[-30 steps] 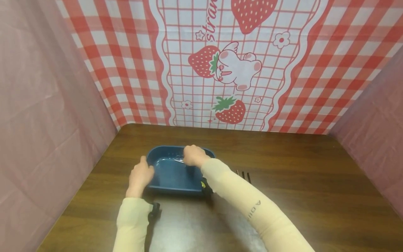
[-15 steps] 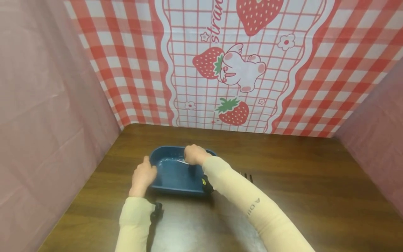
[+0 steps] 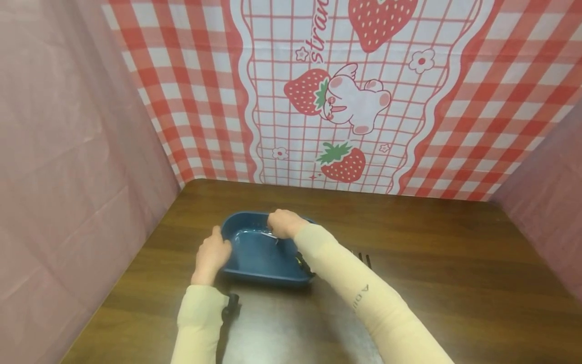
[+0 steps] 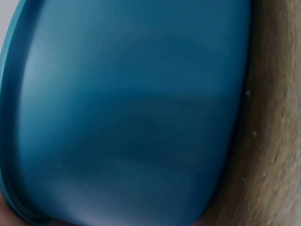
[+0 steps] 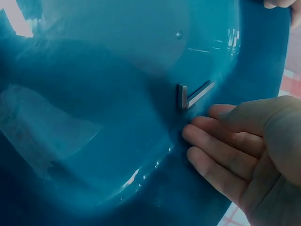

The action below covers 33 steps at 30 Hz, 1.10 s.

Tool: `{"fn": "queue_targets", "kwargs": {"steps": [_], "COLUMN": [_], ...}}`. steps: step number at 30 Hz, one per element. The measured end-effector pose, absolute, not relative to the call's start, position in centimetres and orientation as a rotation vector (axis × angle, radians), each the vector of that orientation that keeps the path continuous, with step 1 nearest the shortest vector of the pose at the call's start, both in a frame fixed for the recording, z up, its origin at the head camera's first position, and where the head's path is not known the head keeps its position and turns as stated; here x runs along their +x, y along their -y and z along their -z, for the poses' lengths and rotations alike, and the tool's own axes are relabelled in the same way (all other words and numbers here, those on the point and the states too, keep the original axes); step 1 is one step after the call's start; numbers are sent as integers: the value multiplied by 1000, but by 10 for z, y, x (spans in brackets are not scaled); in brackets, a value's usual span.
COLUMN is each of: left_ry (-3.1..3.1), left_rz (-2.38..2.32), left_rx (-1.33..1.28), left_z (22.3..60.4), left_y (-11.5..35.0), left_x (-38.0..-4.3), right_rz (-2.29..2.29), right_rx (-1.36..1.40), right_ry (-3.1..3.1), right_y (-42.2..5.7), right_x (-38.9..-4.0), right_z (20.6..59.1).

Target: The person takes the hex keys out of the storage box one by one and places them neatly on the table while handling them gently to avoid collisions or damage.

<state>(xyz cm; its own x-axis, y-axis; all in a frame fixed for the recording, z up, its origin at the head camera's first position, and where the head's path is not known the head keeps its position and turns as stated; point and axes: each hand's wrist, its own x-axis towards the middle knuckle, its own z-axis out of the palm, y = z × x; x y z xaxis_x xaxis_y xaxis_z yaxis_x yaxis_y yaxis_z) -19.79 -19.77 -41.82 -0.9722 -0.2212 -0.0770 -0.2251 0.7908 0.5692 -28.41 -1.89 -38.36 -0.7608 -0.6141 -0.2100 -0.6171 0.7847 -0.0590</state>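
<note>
A blue plastic tub (image 3: 254, 255) with rounded corners stands on the table. My left hand (image 3: 212, 254) grips its left rim; the left wrist view shows mainly the tub's outer wall (image 4: 136, 103), with a bit of skin at the lower left corner. Inside the tub, against the far part, lies a small L-shaped metal hex key (image 5: 195, 95). My right hand (image 5: 247, 146) is reached into the tub beside it, fingers loosely bent. Thumb and fingertips are just short of the key, with a narrow gap visible. In the head view the hand partly covers that spot.
Several thin dark rods (image 3: 365, 260) lie right of the tub, partly hidden by the right sleeve (image 3: 364, 293). The brown wooden table (image 3: 427, 242) extends to both sides. A red-and-white checked cloth (image 3: 200, 101) hangs behind it, and pink cloths hang at the sides.
The head view has shifted slightly. My right hand has moved a little left relative to the tub, toward the hex key, which shows more clearly now. My left hand keeps its grip.
</note>
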Motion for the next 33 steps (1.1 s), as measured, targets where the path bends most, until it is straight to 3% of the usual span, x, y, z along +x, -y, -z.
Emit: {"fn": "queue_targets", "kwargs": {"steps": [33], "left_ry": [-2985], "left_rz": [-932], "left_rx": [-372], "left_z": [419], "left_y": [197], "left_x": [-199], "right_rz": [-262], "right_rx": [-1118], "right_ry": [-2778], "right_y": [37], "right_x": [-277], "right_z": [401]}}
